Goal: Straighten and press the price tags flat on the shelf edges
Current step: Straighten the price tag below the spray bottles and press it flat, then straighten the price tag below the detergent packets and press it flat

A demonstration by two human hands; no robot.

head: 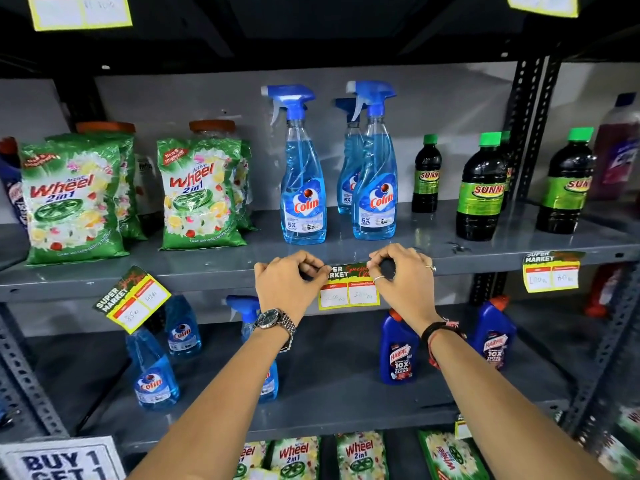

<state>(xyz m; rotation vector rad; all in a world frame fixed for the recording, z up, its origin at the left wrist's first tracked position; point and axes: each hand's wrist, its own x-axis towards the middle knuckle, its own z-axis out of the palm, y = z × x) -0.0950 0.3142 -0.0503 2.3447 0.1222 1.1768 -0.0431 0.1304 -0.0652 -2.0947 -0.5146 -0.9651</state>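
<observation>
Yellow-bordered price tag (349, 287) sits level on front edge of mid shelf (214, 271), below the two front Colin spray bottles (304, 168). Both hands pinch its top corners: left hand (287, 282) w/ thumb & fingers closed on top-left corner, right hand (403, 275) same on top-right. Each grip closed tight on the tag. Second tag (133, 299) toward shelf's left end hangs tilted, crooked. Third tag (552, 271) near right end looks roughly level.

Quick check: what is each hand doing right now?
Left hand: pinched on the middle price tag, upper left corner.
Right hand: pinched on its upper right corner.
</observation>
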